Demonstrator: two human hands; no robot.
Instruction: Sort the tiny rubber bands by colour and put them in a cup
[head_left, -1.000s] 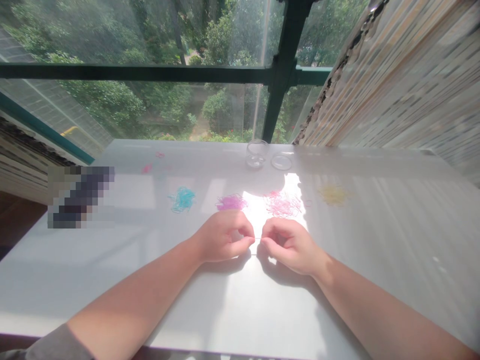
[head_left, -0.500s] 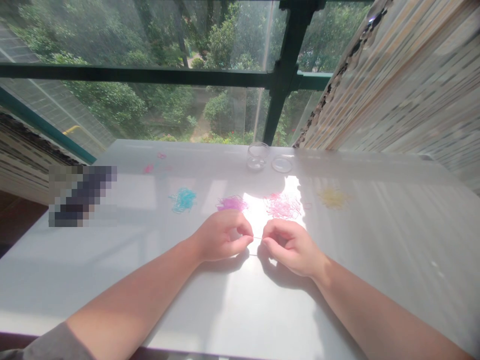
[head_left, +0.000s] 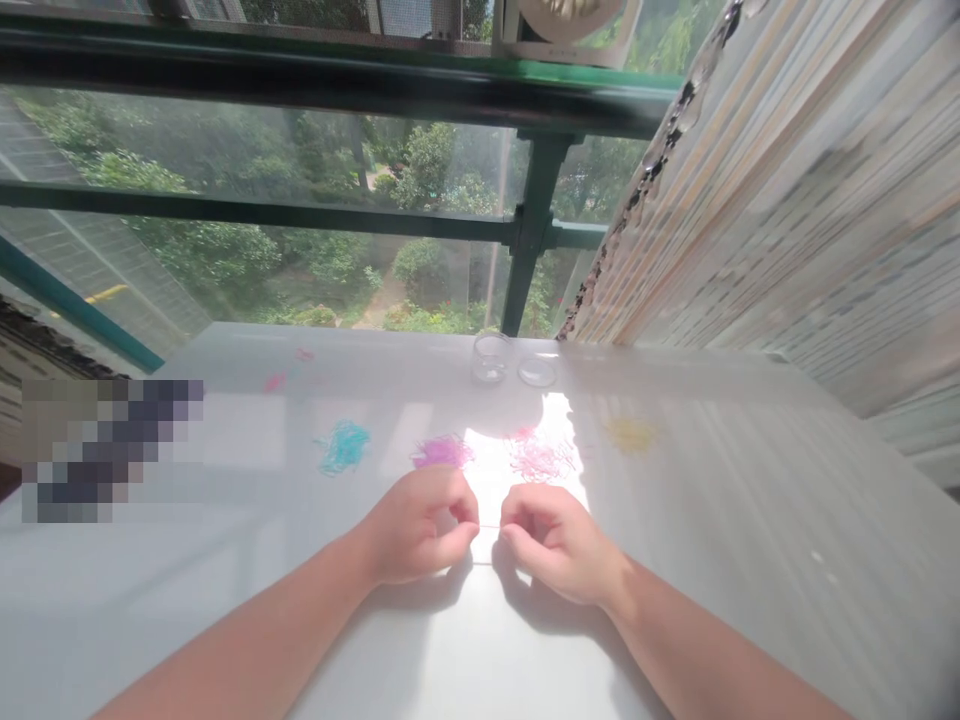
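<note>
A thin pinkish rubber band [head_left: 490, 526] is stretched level between my two hands, a little above the table. My left hand [head_left: 424, 525] pinches one end between thumb and forefinger. At the other end, my right hand [head_left: 559, 540] grips it the same way. Just beyond the hands lie a purple pile of rubber bands [head_left: 443, 451] and a pink pile [head_left: 541, 457]. Farther left is a teal pile [head_left: 344, 446], and to the right a pale yellow pile [head_left: 631, 435].
A clear round jar [head_left: 491, 358] stands near the back edge of the white table [head_left: 300, 620], with a clear lid [head_left: 537, 372] beside it. Small pink bits [head_left: 275, 382] lie at the back left. A pixelated patch covers the left side. A curtain [head_left: 720, 220] hangs at right, before a window.
The view has tilted up and shifted slightly right, so everything sits lower and more to the left. Both hands still hold the rubber band taut, with little change between them.
</note>
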